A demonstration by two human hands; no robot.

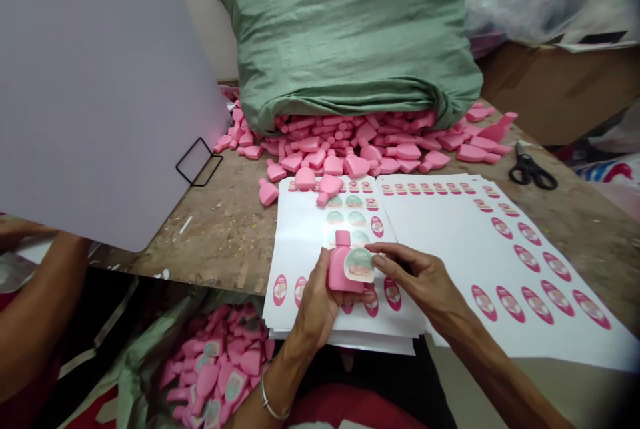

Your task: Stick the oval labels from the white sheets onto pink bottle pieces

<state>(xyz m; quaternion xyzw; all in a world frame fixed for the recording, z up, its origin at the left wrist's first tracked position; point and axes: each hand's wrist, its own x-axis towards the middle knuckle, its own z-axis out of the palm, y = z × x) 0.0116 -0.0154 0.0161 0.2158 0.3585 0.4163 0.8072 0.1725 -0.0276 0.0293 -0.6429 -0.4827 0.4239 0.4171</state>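
My left hand point(318, 302) is wrapped round a small pink bottle point(339, 270), held upright with its cap end up. Between the thumb and fingers of my right hand point(413, 270) is the right edge of a pale green and white label point(359, 264), which lies against the bottle's front. Whether the label is stuck down along its whole face I cannot tell. Beneath both hands is a stack of white sticker sheets point(295, 236) with green labels and pink oval ones. A second sheet pile point(430, 236) lies to the right, many of its stickers gone.
A green sack point(350, 29) spills many pink bottles point(357, 164) across the back of the wooden table point(225, 236). Black scissors point(532, 169) lie at the right. Labelled bottles point(220, 369) fill an open sack below left. A grey panel point(100, 82) stands left, near another person's arm point(45, 309).
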